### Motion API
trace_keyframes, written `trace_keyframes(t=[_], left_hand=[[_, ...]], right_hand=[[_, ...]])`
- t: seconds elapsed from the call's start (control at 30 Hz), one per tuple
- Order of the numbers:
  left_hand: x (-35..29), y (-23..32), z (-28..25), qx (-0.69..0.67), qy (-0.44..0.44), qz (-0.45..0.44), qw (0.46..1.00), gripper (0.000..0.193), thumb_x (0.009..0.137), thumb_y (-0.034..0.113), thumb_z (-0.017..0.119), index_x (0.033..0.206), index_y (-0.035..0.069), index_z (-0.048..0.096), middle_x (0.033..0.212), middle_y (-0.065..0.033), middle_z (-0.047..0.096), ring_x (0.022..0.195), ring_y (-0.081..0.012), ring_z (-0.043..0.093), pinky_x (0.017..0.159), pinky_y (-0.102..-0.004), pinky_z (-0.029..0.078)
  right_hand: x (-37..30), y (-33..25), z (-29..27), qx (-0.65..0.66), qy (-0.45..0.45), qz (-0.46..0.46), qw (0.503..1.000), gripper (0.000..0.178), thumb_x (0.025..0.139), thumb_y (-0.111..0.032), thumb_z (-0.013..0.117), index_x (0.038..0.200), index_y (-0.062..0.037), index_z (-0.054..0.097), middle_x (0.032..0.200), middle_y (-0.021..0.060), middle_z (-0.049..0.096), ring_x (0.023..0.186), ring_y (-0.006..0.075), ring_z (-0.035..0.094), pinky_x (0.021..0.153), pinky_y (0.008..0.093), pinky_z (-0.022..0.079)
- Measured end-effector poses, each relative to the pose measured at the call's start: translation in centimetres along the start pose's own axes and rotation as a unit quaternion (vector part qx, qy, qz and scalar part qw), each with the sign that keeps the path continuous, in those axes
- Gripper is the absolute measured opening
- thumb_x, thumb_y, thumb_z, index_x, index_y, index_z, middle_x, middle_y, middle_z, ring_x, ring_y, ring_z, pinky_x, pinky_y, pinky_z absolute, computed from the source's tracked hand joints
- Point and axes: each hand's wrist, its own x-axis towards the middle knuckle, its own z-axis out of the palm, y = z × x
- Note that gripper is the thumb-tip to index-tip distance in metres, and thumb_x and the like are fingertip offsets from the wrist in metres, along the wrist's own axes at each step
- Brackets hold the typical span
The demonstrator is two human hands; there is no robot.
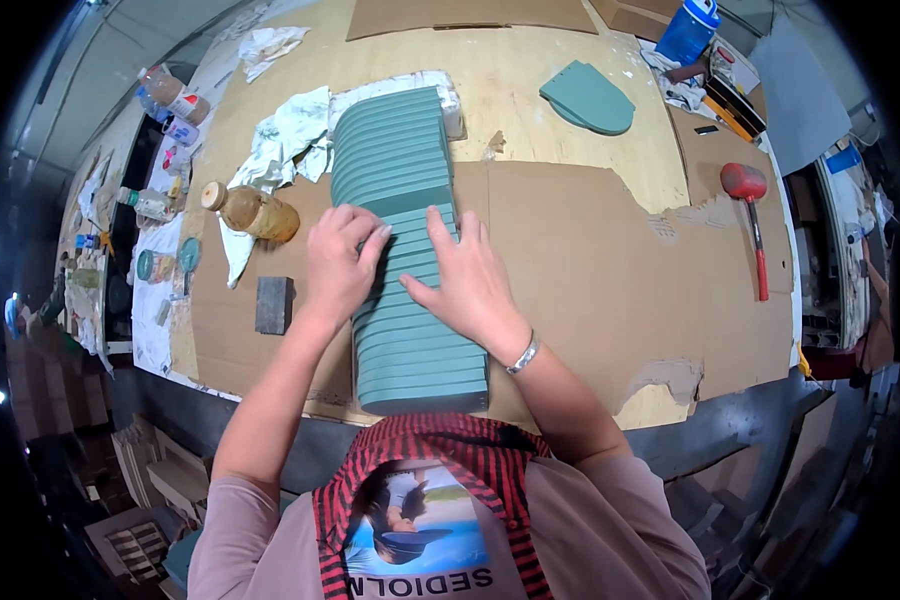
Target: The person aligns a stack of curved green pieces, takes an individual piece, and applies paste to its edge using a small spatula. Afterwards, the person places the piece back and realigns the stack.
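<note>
A long row of thin green panels (420,355) with rounded ends runs from the table's near edge toward the far side, the panels overlapping and leaning on one another. My right hand (467,280) rests on the middle of the row, fingers and thumb spread. At the row's left side my left hand (344,258) is closed, its fingers curled and its thumb against the panels' edges; what lies between them is hidden. The far panels (390,140) stand more upright, next to a white block (454,105). Apart from the row, a few more green panels (590,98) lie at the far right.
Brown cardboard (590,270) covers much of the wooden table. To the left are a bottle of amber liquid (260,215), a dark block (274,305) and a white cloth (288,135). A red-headed mallet (747,200) and a blue jug (688,32) stand out at right.
</note>
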Motion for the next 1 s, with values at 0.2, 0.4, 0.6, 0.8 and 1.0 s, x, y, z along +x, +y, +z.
trace_keyframes(t=[0.2,0.4,0.6,0.8,1.0], left_hand=[[3.4,-1.0,1.0,0.018,-0.026,0.016,0.999,0.017,0.072,0.001,0.071,0.088,0.004,0.065,0.086,-0.0084,0.06,0.085,-0.0285,0.058,0.073,-0.0376,0.048],[3.7,0.0,1.2,0.059,-0.034,0.029,0.997,0.023,0.066,0.002,0.075,0.086,0.005,0.065,0.087,-0.0065,0.059,0.088,-0.0278,0.057,0.073,-0.0387,0.048],[3.0,0.1,1.4,0.053,-0.032,0.021,0.998,0.025,0.064,0.003,0.076,0.087,0.006,0.066,0.089,-0.0057,0.059,0.088,-0.0264,0.057,0.072,-0.0382,0.048],[2.8,0.9,1.7,0.067,-0.06,0.008,0.996,0.028,0.064,0.004,0.078,0.089,0.004,0.065,0.088,-0.0074,0.057,0.082,-0.0263,0.057,0.07,-0.0368,0.048],[2.5,-0.6,-0.6,-0.11,0.021,-0.073,0.991,0.021,0.071,-0.001,0.073,0.089,0.0,0.063,0.085,-0.0047,0.057,0.073,-0.0156,0.056,0.064,-0.027,0.046]], right_hand=[[-1.2,-0.9,0.1,-0.038,-0.006,-0.003,0.999,0.073,0.075,-0.032,0.074,0.13,0.003,0.042,0.106,0.0213,0.043,0.098,0.0358,0.049,0.074,0.0403,0.053],[-2.3,-1.0,-0.9,-0.019,-0.016,0.001,1.0,0.072,0.075,-0.032,0.074,0.129,0.0033,0.043,0.108,0.0218,0.042,0.101,0.0356,0.049,0.074,0.0398,0.054],[-2.8,-0.9,-0.7,-0.005,-0.014,-0.004,1.0,0.071,0.075,-0.031,0.074,0.128,0.003,0.044,0.108,0.0218,0.042,0.101,0.0357,0.048,0.073,0.0388,0.054],[-3.4,-1.0,-0.8,0.002,-0.008,-0.007,1.0,0.069,0.074,-0.031,0.075,0.127,0.002,0.045,0.108,0.022,0.043,0.101,0.0364,0.048,0.073,0.0409,0.054],[-3.3,-1.3,-0.7,0.003,0.0,-0.017,1.0,0.068,0.075,-0.031,0.074,0.127,0.001,0.045,0.107,0.0218,0.044,0.099,0.0369,0.049,0.073,0.0417,0.053]])
